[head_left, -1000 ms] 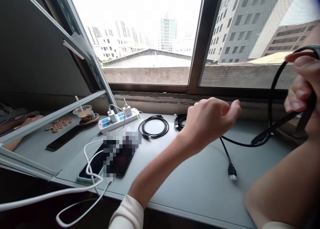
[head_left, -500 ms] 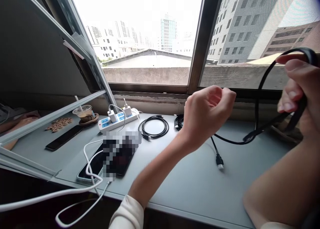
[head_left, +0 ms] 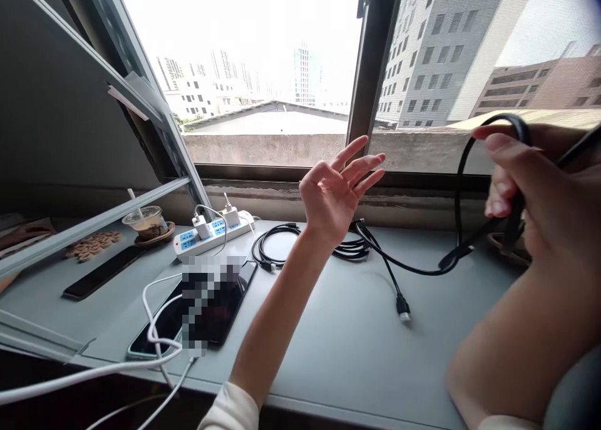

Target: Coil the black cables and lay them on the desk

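My left hand is raised over the grey desk, holding nothing, its fingers spread and the palm showing. My right hand is closed around a black cable at the right, and a loop of it rises over my index finger. From that hand the cable sags down to the desk. A black cable end with a metal plug lies on the desk between my hands. Behind my left forearm is a black cable coil, partly hidden; whether it joins the held cable I cannot tell.
Another coiled black cable lies left of my forearm. Beyond it stands a white power strip with chargers. Phones, white cords, a drink cup and a metal frame are at left, near another person's hand.
My left hand has opened from curled fingers and moved left, away from the right hand. My right hand with the cable sits further left in view. The camera view has shifted slightly.
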Demonstrator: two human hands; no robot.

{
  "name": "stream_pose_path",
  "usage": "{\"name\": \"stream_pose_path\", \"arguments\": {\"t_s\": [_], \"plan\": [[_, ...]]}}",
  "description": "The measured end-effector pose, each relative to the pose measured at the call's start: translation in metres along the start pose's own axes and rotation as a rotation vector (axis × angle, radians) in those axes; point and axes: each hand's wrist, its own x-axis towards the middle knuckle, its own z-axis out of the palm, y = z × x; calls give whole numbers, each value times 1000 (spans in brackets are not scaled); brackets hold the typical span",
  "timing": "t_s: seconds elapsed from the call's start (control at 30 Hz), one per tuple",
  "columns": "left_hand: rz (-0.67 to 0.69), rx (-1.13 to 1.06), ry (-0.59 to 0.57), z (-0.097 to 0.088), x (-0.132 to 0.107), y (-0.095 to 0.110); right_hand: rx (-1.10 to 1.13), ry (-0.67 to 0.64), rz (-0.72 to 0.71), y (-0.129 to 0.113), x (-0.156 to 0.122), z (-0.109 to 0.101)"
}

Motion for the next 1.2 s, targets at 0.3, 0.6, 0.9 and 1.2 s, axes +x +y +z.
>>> {"name": "stream_pose_path", "arguments": {"t_s": [0.3, 0.6, 0.9, 1.2], "plan": [[-324, -269, 198, -1, 4, -15, 122, -55, 53, -9, -3, 0], [-295, -157, 131, -5, 4, -15, 142, -125, 117, -12, -1, -3], [-302, -88, 111, -11, 9, -24, 99, -417, 157, 4, 6, 13], [-366, -84, -124, -11, 6, -22, 26, -582, 209, 3, 6, 9]]}}
